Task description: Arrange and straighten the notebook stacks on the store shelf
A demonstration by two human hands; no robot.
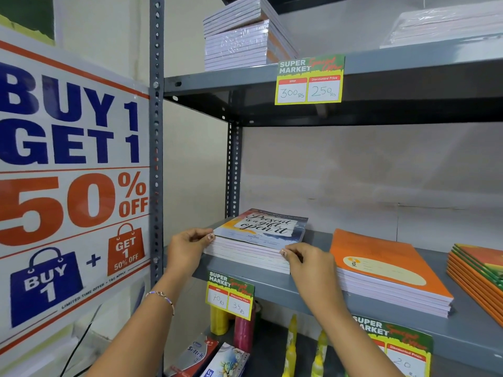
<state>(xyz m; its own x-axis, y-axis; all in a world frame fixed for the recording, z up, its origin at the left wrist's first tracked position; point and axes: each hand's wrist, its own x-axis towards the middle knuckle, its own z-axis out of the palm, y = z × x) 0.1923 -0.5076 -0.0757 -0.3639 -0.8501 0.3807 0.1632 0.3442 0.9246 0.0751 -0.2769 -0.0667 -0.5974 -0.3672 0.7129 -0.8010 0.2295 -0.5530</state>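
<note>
A stack of notebooks (pixel 258 238) with a "Present is a gift, open it" cover lies at the left end of the grey middle shelf (pixel 272 281). My left hand (pixel 187 247) grips the stack's front left corner. My right hand (pixel 307 261) pinches its front right corner. To the right lies an orange-covered notebook stack (pixel 386 270), turned at an angle to the shelf edge. A third stack with orange and green covers (pixel 481 276) is cut off at the right edge. On the upper shelf stand two plastic-wrapped notebook packs (pixel 239 36), one on the other.
Price tags hang from the shelf edges (pixel 310 80) (pixel 230 295) (pixel 397 349). A big "Buy 1 Get 1" poster (pixel 70 172) covers the wall on the left. Below are coloured bottles (pixel 239 327) and pen packs (pixel 201 355). A perforated steel upright (pixel 156 159) stands left of the shelf.
</note>
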